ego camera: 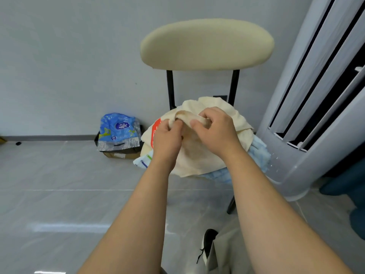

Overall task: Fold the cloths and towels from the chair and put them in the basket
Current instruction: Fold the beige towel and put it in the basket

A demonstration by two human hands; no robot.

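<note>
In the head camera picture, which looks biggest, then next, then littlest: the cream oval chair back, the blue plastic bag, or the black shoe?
1. Cream oval padded chair back: largest.
2. Blue plastic bag on the floor.
3. Black shoe: smallest, though partly hidden by pale fabric.

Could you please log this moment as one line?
stage: towel gripped, unfolded | left hand: grips towel | right hand: grips towel | towel: on chair, over blue cloths

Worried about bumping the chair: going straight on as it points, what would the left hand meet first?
The cream towel that the left hand pinches, heaped just ahead; beyond it probably the chair back, though depth is unclear.
</note>
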